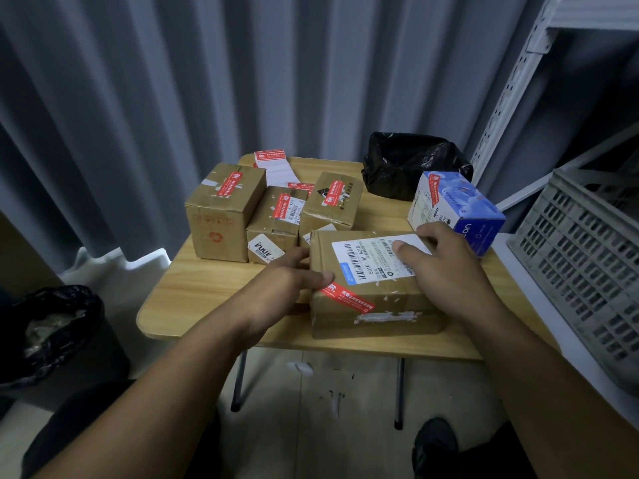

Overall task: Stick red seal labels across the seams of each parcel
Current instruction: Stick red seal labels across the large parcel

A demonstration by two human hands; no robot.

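Your left hand (287, 274), fingers straight, thumbs the red seal label (347, 299) onto the cardboard parcel (380, 323) at the table's (207, 288) near edge, your right hand (446, 271) clasping its top, so rub it flat across the seam.

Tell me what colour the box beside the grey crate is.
The box is mostly blue and white, in the head view.
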